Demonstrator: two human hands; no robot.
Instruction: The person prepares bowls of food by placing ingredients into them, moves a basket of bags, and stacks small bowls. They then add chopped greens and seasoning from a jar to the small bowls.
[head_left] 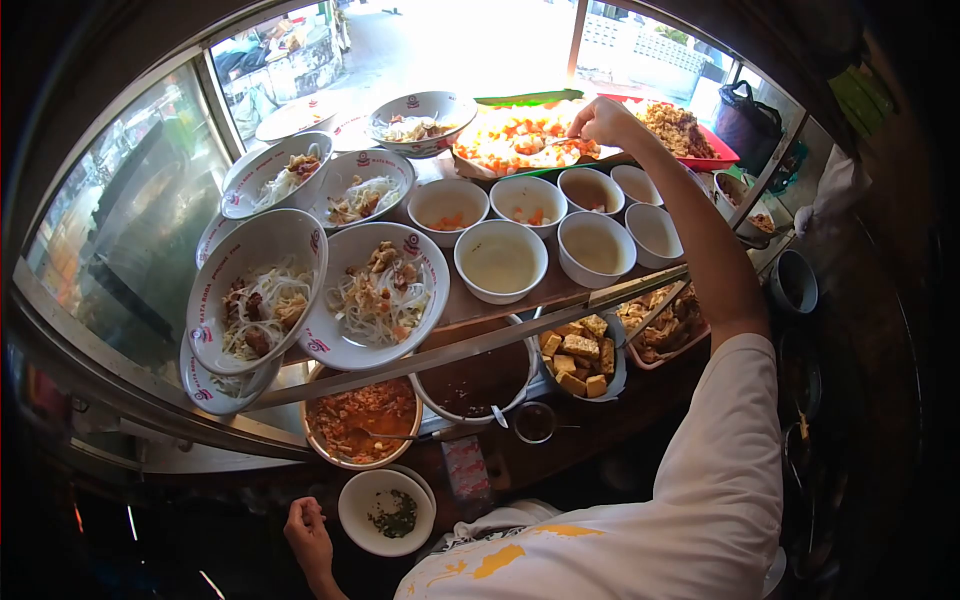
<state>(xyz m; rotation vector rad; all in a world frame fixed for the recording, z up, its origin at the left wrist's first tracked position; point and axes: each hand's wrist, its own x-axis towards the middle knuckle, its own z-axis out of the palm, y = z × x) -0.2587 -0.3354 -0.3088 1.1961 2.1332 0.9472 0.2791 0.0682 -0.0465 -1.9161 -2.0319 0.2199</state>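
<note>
My right hand (pixel 603 120) reaches far over the upper shelf to a tray of orange and yellow chopped food (pixel 510 140). Its fingers pinch a small metal spoon (pixel 553 142) that dips into the tray. My left hand (pixel 306 532) is low at the front, fingers curled into a fist, just left of a small white bowl (pixel 352 520) with a pinch of dark green herbs in it. Whether that hand touches the bowl I cannot tell. Several small white bowls (pixel 500 262) stand in rows below the tray, some with broth, some with orange bits.
Large printed bowls of noodles with toppings (pixel 378 292) lean in a stack at the left of the shelf. Under the shelf sit a pot of red chilli sauce (pixel 362 420), a dark sauce pot (pixel 478 385) and a container of fried tofu cubes (pixel 580 358). Glass panes enclose the stall.
</note>
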